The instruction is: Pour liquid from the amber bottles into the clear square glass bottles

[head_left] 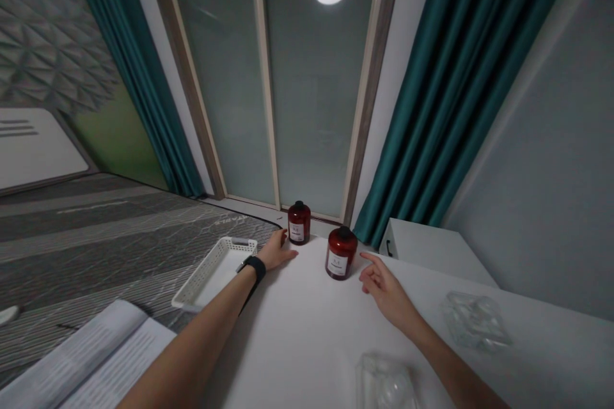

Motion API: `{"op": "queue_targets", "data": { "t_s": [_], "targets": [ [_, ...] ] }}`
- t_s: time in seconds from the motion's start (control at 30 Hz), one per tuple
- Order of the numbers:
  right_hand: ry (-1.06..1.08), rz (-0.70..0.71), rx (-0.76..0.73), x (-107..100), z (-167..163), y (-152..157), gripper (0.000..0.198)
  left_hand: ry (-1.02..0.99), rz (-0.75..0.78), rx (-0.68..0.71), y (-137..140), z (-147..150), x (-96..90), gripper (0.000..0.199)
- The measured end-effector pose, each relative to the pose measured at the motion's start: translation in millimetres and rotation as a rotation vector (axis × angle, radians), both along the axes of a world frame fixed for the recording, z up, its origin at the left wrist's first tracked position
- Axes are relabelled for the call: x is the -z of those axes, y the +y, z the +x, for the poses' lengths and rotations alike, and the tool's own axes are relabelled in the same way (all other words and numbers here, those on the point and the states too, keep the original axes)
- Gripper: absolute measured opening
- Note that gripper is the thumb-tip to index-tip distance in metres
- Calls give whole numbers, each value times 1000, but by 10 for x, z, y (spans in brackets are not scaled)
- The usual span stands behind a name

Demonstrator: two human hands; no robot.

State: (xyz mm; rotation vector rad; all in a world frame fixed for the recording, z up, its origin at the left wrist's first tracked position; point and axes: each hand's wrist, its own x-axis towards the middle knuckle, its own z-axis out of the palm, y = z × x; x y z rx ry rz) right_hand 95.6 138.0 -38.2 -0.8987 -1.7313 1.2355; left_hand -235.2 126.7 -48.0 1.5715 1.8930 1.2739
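two teal pleated curtains (446, 77), one smooth white table (297, 345), one holey white basket (200, 270), two clear boxy containers (474, 321), left hand (277, 252) held wide open, right hand (384, 286) kinda loosely open, two glossy rounded red bottles (342, 244) stood on the table between them, one just beside each

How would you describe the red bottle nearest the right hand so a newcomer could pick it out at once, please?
Below the tall glass panels, find the far part of the white table. The red bottle with a white label stands there, left of the right hand. Unlike the other red bottle, by the left hand, it is nearer the camera.
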Motion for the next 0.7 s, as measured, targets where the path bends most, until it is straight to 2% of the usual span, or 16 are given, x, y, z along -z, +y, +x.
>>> {"op": "queue_targets", "data": {
  "t_s": [0.07, 0.2, 0.27, 0.37, 0.47, 0.57, 0.7],
  "targets": [
    [13, -7, -5, -37, 2, -34, 47, 15, -9, -51, -124, -26, -44, 63],
    [34, -38, -20, -104, 61, -121, 45, 42, 20, -107, -374, 33, -196, 44],
    [38, -52, -22, -136, 113, -180, 42, 56, 55, -80, -477, 167, -291, 36],
    [37, -53, -13, -189, 216, -292, 42, 74, 99, 36, -561, 490, -414, 29],
    [19, -26, -8, -255, 355, -442, 44, 88, 146, 114, -526, 847, -471, 47],
    [-5, 12, 18, -318, 527, -634, 46, 91, 202, 137, -389, 1128, -462, 68],
    [-52, 41, 66, -331, 752, -925, 43, 31, 269, 115, -185, 1391, -407, 76]
  ]
}}
